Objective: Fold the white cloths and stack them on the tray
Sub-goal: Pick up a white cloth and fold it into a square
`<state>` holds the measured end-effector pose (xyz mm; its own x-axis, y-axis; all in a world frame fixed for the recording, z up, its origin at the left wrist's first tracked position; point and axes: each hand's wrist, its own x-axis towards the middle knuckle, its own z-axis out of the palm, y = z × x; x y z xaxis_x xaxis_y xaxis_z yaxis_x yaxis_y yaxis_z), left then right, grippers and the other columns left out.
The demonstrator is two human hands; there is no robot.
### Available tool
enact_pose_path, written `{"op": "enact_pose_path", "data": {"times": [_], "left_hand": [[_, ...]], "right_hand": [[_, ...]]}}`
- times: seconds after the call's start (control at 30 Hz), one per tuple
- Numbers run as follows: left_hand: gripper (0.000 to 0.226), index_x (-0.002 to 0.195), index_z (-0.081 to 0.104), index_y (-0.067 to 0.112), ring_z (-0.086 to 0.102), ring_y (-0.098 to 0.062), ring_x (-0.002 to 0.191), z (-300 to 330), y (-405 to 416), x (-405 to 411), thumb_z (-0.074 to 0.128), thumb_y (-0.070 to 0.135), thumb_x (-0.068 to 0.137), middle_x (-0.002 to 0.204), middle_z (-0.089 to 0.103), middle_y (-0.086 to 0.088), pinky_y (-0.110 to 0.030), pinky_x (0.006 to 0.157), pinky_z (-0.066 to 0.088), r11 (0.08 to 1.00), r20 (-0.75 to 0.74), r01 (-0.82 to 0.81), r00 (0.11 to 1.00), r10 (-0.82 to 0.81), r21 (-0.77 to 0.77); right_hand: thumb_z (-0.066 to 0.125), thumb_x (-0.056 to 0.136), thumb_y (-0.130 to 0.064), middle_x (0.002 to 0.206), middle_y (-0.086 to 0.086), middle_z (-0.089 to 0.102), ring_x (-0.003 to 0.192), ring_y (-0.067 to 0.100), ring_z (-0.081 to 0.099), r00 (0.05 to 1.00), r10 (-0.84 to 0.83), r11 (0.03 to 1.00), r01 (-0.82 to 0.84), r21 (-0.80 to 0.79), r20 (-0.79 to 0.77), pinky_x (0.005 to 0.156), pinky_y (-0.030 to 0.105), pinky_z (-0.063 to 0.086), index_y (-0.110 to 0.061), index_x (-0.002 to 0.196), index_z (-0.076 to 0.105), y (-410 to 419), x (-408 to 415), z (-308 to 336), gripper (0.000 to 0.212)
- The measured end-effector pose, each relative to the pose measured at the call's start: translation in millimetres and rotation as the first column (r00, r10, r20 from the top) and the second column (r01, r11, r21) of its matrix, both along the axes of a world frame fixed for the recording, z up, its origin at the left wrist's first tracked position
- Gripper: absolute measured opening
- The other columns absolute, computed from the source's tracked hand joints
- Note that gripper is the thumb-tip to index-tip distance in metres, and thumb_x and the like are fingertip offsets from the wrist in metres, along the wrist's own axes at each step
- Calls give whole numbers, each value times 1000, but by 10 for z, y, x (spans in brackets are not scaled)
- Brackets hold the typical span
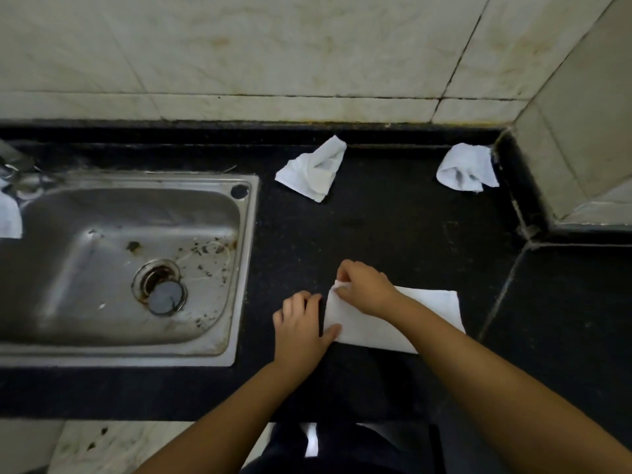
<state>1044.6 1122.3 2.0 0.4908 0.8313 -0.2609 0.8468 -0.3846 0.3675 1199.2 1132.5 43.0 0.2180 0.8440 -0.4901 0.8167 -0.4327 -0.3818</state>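
Observation:
A white cloth [427, 311] lies flat on the black counter near its front edge. My right hand [364, 289] pinches the cloth's far left corner and lifts it slightly. My left hand [302, 325] rests at the cloth's left edge, thumb pressing down its near left corner. Two crumpled white cloths lie farther back: one [313, 171] at the middle, another [466, 167] in the right corner against the wall. No tray is in view.
A steel sink [205, 350] with a dirty basin and drain fills the left side. A further white cloth [10, 215] shows at the far left edge beside a tap [15, 162]. Tiled walls close the back and right.

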Motion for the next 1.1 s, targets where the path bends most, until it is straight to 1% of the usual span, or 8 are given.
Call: {"op": "enact_pose_path", "data": {"times": [0.1, 0.2, 0.3, 0.47, 0.6, 0.77, 0.87, 1.1], "left_hand": [[31, 111, 60, 21, 46, -14, 114, 169, 259, 164, 50, 42, 92, 120, 50, 4, -32, 97, 35, 981, 163, 72, 986, -43, -181], [19, 73, 55, 20, 50, -5, 66, 588, 616, 451, 56, 28, 90, 70, 53, 8, -27, 67, 39, 978, 427, 93, 904, -5, -185], [16, 75, 55, 20, 46, -1, 59, 1160, 897, 773, 58, 24, 90, 61, 48, 13, -16, 54, 32, 987, 546, 158, 830, -118, -28], [5, 87, 61, 20, 50, -2, 68, 1720, 968, 941, 59, 22, 90, 76, 57, 12, -16, 63, 40, 975, 713, 201, 670, -206, 93], [3, 90, 64, 18, 55, -1, 74, 1456, 777, 672, 62, 17, 88, 82, 62, 11, -16, 69, 44, 946, 709, 322, 657, -255, 42], [9, 95, 69, 21, 65, -7, 86, 560, 460, 189, 65, 20, 87, 92, 70, 9, -32, 82, 52, 849, 462, 511, 790, -402, -135], [13, 99, 69, 23, 65, -7, 90, 235, 299, -30, 62, 23, 88, 98, 70, 7, -31, 85, 51, 766, 322, 602, 788, -524, -226], [18, 86, 62, 35, 63, -12, 87, 371, 657, 269, 61, 17, 88, 94, 67, 5, -25, 80, 51, 814, 425, 478, 845, -323, -331]], "right_hand": [[58, 91, -20, 104, -2, 57, 99, 15, 58, 954, -156, 981, 181, 76, -255, 78, 22, 46, -20, 111, 53, -40, 252, 316, 21], [62, 88, -18, 98, -4, 60, 94, 13, 59, 949, -197, 920, 266, 286, -248, 69, 17, 42, -20, 103, 62, -77, 612, 730, 15], [61, 89, -19, 91, -6, 61, 89, 9, 58, 949, -242, 830, 311, 462, -204, 74, 21, 41, -24, 94, 63, -115, 913, 1193, 7], [62, 89, -11, 88, 0, 61, 77, 8, 54, 891, -244, 645, 443, 622, -382, 69, 15, 44, -17, 92, 61, -347, 1025, 1631, 7], [64, 86, -5, 81, -3, 62, 69, -3, 55, 874, -242, 688, 461, 561, -421, 69, 11, 43, -24, 81, 59, -637, 837, 1330, 20], [64, 85, -7, 94, 0, 68, 89, 13, 65, 870, -314, 874, 422, 242, -381, 84, 28, 51, -16, 90, 64, -1164, 439, 449, 10], [65, 85, -9, 91, -5, 66, 84, 5, 62, 871, -276, 937, 338, 89, -407, 81, 21, 49, -19, 86, 63, -1415, 219, 133, 10], [67, 86, -17, 89, -3, 66, 82, 9, 60, 806, -358, 903, 426, 43, -471, 78, 22, 48, -15, 93, 68, -1072, 532, 167, 7]]}}
